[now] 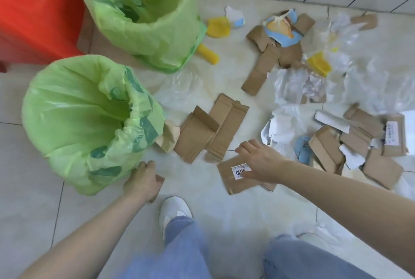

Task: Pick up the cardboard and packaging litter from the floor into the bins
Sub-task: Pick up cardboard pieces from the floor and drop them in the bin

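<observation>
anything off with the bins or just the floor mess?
Both bins look fine: near bin and far bin are upright with liners on. The oddity is the floor: torn cardboard pieces, clear plastic film and yellow plastic bits lie scattered.

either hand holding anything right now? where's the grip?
Left hand grips a small cardboard scrap by one end. Right hand is open over the labelled cardboard, holding nothing.
</observation>
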